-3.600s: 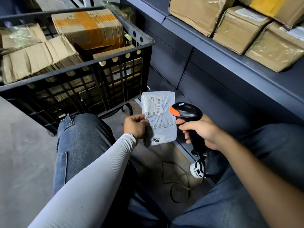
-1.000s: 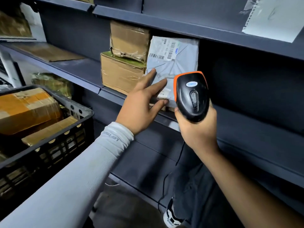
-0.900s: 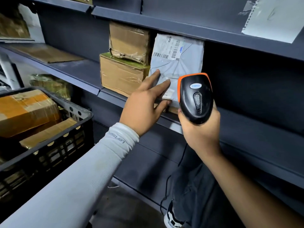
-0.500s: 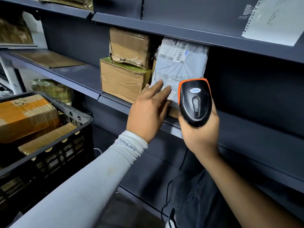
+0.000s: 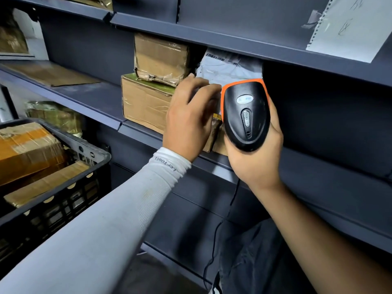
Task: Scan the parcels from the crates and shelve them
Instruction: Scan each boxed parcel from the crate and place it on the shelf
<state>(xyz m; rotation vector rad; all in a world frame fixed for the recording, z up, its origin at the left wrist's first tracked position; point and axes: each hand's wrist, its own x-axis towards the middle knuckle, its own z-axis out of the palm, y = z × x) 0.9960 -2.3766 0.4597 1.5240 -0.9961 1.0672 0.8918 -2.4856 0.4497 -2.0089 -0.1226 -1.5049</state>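
Grey poly mailer (image 5: 224,70): light, soft, slippery; best pushed flat at lower edge. Left hand (image 5: 188,117) fingers curled loosely against it, grip unclear. Right hand (image 5: 257,164) wrapped round barcode scanner (image 5: 246,113).

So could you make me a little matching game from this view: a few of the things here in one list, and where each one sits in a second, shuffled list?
Things:
1. barcode scanner
2. grey mailer bag
3. orange-taped box
4. sheet of paper

Places:
A. in the black crate
B. taped to the upper shelf front
C. gripped in the right hand
D. standing on the shelf beside the stacked cardboard boxes, under the left hand

Pairs: 1-C, 2-D, 3-A, 4-B
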